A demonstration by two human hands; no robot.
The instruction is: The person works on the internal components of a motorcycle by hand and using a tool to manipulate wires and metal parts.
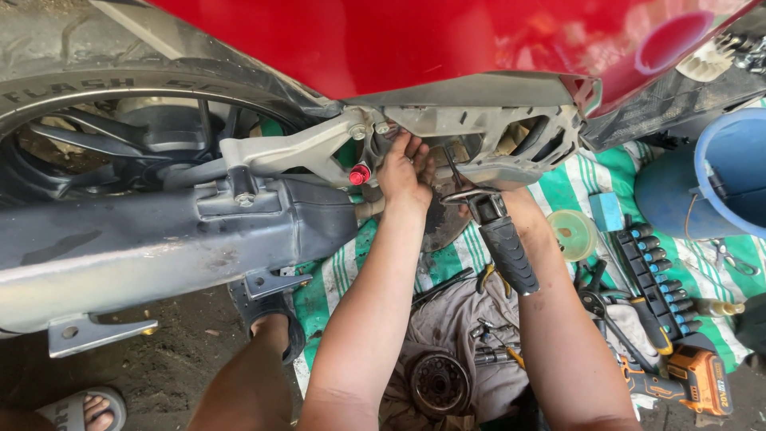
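Red bodywork of a motorcycle fills the top of the view, with the grey swingarm and rear tyre to the left. The left hand reaches up into the opening behind the silver footrest bracket, its fingers curled up against parts inside the frame; what they grip, if anything, cannot be told. The right hand is hidden behind the bracket and the folded black rubber footpeg, so only its forearm shows and the state of its fingers cannot be told. A small red cap sits just left of the left hand.

Below, a green-and-white striped tarp lies on the ground. On it are a rail of sockets, a yellow-and-black cordless driver, pliers, a round clutch part on a grey rag, a pale plastic lid and a blue bucket. A sandalled foot shows at the lower left.
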